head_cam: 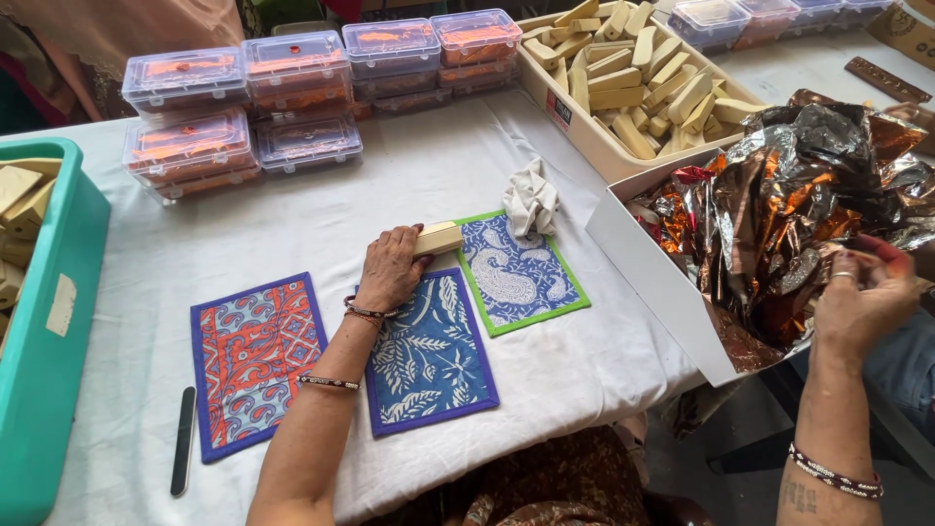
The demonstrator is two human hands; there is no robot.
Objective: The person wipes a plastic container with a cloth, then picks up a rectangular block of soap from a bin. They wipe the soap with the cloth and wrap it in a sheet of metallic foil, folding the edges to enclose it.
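Wooden block: pale, gripped at one end by the left hand, lying across the corner of the green-edged mat.
Left hand: fingers closed over the block, wrist above the blue leaf-print mat.
Right hand: fingers curled at the crumpled copper foil in the white box; whether it pinches the foil, I cannot tell.
Tabletop: white cloth; orange mat left, crumpled rag behind.
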